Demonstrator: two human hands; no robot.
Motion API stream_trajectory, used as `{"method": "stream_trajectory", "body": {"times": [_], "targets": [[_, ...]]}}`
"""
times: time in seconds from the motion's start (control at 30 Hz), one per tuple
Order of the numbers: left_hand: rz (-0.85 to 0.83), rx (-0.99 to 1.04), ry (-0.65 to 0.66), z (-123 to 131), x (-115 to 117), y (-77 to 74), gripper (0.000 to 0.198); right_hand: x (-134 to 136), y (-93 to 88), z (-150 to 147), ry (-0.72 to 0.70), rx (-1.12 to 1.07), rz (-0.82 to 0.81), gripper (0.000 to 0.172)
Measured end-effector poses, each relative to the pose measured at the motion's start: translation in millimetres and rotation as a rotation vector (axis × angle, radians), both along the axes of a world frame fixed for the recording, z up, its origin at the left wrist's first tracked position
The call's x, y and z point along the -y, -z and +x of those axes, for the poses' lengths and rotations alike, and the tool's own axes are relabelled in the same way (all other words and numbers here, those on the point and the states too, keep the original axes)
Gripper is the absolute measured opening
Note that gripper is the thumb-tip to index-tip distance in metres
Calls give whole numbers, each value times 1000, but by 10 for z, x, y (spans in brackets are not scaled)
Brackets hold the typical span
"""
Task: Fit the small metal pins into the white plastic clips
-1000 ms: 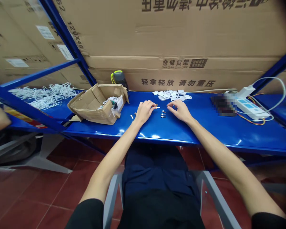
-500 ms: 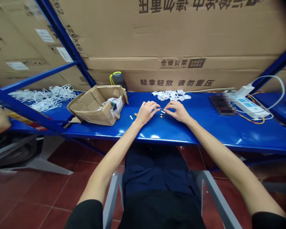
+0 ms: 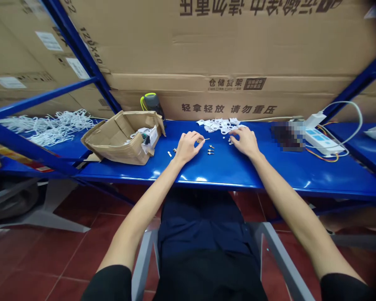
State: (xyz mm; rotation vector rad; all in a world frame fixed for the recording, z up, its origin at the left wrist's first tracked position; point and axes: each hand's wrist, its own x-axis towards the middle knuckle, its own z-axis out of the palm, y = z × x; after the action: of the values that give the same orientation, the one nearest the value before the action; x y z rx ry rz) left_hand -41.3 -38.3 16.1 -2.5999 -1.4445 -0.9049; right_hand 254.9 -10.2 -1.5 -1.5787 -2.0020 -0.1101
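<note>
Two hands at a blue table. The left hand has its grip closed, thumb against fingertips, on a slim pin; the pin's pale end projects toward the right, an arrangement that seems to leave that end accessible to the other hand. The right hand lies well apart from it, fingers bent downward over small white bits; its grip appears narrow, but whether it has hold of a bit cannot be told. The bent posture suits picking at pieces this small.

Between the hands lie two metal parts, one nearer the person than the other, probably set there for reach from either side. Behind them, a heap of white pieces lies near the cardboard backing, likely to keep the front free for handwork. A carton stands left of the left hand, its raised walls containing loose items; a small light piece lies between carton and hand.
</note>
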Motion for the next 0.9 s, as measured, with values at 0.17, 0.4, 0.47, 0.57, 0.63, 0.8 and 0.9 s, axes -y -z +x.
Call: {"method": "stream_trajectory", "body": {"times": [0.17, 0.4, 0.47, 0.57, 0.63, 0.8, 0.9], "targets": [[-7, -1, 3, 1, 5, 1, 25, -81, 77, -102, -39, 65, -30, 35], [30, 34, 73, 5, -35, 57, 18, -116, 67, -190, -52, 115, -61, 27], [45, 52, 88, 9, -45, 71, 15, -92, 47, -217, -66, 92, -65, 21], [57, 71, 101, 13, -51, 80, 14, -32, 22, -281, -144, -32, -68, 15], [55, 74, 106, 13, -50, 81, 15, 18, 8, -340, -240, -178, -80, 12], [64, 99, 142, 17, -49, 83, 13, 117, -26, -476, -380, -480, -90, 20], [50, 111, 165, 23, -52, 89, 12, 129, -35, -512, -406, -573, -108, 26]]}}
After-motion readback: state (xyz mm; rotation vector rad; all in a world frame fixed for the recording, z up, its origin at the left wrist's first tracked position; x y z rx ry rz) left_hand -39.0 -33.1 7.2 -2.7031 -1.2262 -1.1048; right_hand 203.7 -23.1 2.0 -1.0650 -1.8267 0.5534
